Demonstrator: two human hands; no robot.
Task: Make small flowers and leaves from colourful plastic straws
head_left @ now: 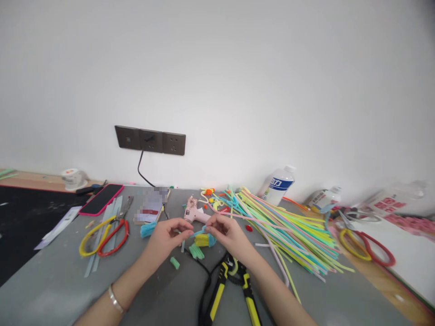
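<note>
Blue stem (200, 232): spans gap betw. both hands, nr. yellow bundle (201, 241). L hand (174, 234): pinches one end, thumb & fingertip. R hand (227, 232): pinches other end, likewise. Pink glue gun (194, 214): lies just beyond fingers. Pliers (220, 284), yel./blk handles: lie nr. R forearm (267, 276). Risks (est.): stem slip, poss. via light fingertip hold; gun nudge, via close knuckles; pliers bump, via dropped R forearm.

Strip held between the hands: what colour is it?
The strip is light blue, best seen in the head view.

head view, forward and down over hands (167, 235)
</note>
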